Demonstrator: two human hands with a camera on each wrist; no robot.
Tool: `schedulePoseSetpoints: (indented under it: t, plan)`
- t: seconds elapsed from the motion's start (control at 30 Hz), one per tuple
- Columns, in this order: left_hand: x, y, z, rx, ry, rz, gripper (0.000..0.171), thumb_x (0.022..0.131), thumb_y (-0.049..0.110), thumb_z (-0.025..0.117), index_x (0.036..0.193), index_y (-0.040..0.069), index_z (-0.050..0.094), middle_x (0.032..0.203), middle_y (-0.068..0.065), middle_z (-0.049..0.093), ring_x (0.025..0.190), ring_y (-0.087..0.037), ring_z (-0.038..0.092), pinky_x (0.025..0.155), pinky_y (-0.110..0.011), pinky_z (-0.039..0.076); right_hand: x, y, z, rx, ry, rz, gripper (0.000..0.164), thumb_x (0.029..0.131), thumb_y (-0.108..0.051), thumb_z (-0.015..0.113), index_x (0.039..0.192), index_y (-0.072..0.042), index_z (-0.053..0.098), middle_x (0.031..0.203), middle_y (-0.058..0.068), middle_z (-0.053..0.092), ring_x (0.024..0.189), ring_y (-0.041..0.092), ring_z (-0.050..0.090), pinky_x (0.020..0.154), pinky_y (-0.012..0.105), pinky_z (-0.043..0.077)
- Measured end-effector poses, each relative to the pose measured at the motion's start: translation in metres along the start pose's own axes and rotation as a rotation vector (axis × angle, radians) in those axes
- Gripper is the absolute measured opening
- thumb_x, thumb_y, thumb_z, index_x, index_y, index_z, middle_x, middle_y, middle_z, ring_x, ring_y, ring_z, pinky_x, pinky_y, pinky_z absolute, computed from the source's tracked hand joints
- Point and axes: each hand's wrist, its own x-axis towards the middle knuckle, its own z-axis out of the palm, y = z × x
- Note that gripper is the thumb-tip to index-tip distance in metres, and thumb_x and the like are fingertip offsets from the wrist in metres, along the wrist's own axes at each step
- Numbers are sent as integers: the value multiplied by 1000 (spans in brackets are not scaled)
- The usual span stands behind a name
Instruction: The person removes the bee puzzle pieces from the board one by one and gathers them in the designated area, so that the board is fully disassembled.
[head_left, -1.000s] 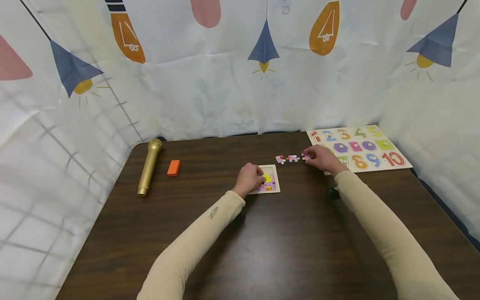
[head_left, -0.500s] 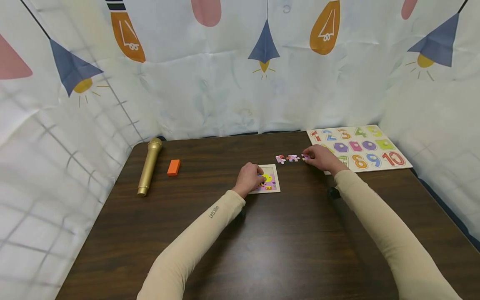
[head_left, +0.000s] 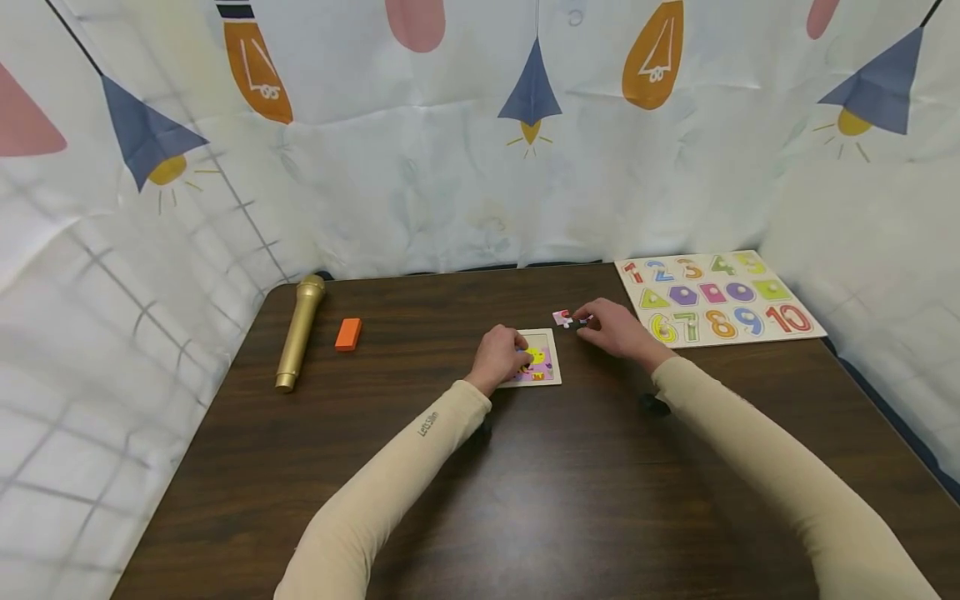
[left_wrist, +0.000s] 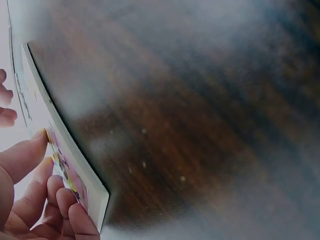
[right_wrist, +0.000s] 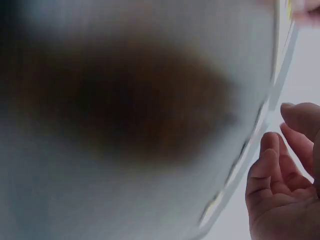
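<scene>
A small framed jigsaw puzzle (head_left: pixel 556 377) with yellow and pink pieces lies mid-table. My left hand (head_left: pixel 495 358) rests over its left side. In the left wrist view, thumb and fingertips touch the puzzle's face and edge (left_wrist: pixel 75 150). Just right of the frame, my right hand (head_left: pixel 615 329) hovers low over loose jigsaw pieces. One pink piece (head_left: pixel 561 318) shows beside its fingertips, and a sliver of another is partly covered. Seen from the right wrist, the fingers (right_wrist: pixel 262 177) are loosely bent and thumb and index stand apart, with nothing visible between them.
A wooden number-and-shape board (head_left: pixel 720 300) lies at the back right. Toward the left stand off a gold microphone (head_left: pixel 299 333) and an orange block (head_left: pixel 348 334). Patterned white curtains (head_left: pixel 450 192) hang behind the dark wooden table (head_left: pixel 585 483).
My right hand has moved left from the rightmost loose piece toward the other pieces, and its fingers now cover some of them. The left hand has stayed on the framed puzzle.
</scene>
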Motion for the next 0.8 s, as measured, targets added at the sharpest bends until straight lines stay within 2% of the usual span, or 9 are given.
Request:
schedulePoseSetpoints:
  t: [0.23, 0.43, 0.6, 0.8]
  plan:
    - [0, 5, -2, -7, -19, -7, 21, 88, 17, 73, 104, 3, 74, 112, -12, 61, 103, -25, 55, 94, -37, 45, -7, -26, 21, 33, -54, -75, 29, 91, -11, 68, 117, 1, 63, 110, 14, 60, 92, 24, 59, 85, 42, 49]
    - [1, 4, -3, -5, -19, 2, 21, 88, 16, 73, 104, 2, 74, 111, -12, 62, 105, -26, 56, 95, -38, 45, -5, -33, 30, 39, -57, -60, 29, 91, -13, 69, 116, -1, 64, 110, 13, 57, 91, 23, 58, 83, 41, 49]
    - [1, -3, -3, -10, -19, 57, 21, 88, 14, 73, 104, 1, 74, 107, -12, 63, 101, -26, 55, 93, -38, 45, -5, -37, 34, 49, -50, -53, 27, 90, -13, 70, 114, -2, 65, 108, 13, 55, 90, 23, 58, 81, 39, 49]
    - [-3, -12, -11, 12, -59, 132, 24, 88, 13, 70, 108, 1, 72, 100, -9, 59, 91, -22, 52, 86, -35, 46, -5, -41, 37, 39, -62, -42, 27, 90, -15, 70, 114, -2, 65, 109, 12, 56, 89, 22, 59, 82, 38, 50]
